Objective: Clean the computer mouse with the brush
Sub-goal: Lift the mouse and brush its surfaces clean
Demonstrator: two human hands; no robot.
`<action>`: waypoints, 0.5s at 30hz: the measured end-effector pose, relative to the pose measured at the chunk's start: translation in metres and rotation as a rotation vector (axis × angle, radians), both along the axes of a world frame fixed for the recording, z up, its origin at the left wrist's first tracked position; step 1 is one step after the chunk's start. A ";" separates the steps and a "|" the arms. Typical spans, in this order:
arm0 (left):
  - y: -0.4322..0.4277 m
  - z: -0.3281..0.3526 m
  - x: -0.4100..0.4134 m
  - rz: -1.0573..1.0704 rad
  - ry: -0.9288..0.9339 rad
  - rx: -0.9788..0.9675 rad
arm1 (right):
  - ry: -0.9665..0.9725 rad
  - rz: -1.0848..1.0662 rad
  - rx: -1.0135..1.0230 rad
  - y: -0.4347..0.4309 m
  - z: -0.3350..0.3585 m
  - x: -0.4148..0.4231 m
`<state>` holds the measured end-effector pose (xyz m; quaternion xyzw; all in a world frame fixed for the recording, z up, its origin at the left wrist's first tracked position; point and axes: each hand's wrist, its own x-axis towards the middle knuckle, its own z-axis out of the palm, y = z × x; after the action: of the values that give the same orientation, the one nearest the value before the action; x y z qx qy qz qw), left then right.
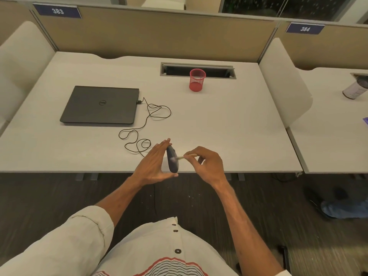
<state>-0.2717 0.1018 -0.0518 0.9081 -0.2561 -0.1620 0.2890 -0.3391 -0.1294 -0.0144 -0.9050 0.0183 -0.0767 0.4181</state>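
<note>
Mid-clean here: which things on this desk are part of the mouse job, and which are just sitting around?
In the job:
mouse, held on edge in the left hand
brush, in the right hand
mouse cable

Lying about:
closed laptop
red mesh cup
can on the next desk

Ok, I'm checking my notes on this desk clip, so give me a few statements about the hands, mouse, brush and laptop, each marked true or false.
1. The left hand holds the computer mouse tipped up on edge. True.
2. The brush is in the right hand, its bristle end against the mouse. True.
3. The laptop is open. False: its lid is closed and it lies flat on the desk.
4. The red mesh cup stands between the two hands. False: it stands far back on the desk, by the cable slot.
5. The mouse cable runs in loops to the laptop's side. True.
6. The brush lies on the desk. False: the right hand holds it above the desk.
</note>
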 end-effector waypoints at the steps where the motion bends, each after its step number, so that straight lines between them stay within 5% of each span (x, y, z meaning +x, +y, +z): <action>1: -0.001 0.000 -0.001 0.001 -0.005 0.008 | -0.056 -0.006 -0.005 0.001 0.000 0.001; 8: -0.010 0.002 0.000 0.049 -0.052 0.091 | -0.085 0.216 -0.362 -0.005 0.006 0.000; 11: -0.013 0.004 -0.002 0.075 -0.063 0.132 | 0.012 0.301 -0.409 -0.008 0.007 -0.002; 15: -0.019 0.007 -0.004 0.065 -0.064 0.132 | -0.110 0.217 -0.375 -0.009 0.010 -0.001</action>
<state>-0.2755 0.0829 -0.0450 0.9377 -0.2245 -0.1401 0.2253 -0.3403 -0.1384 -0.0040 -0.9579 -0.1168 -0.0826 0.2488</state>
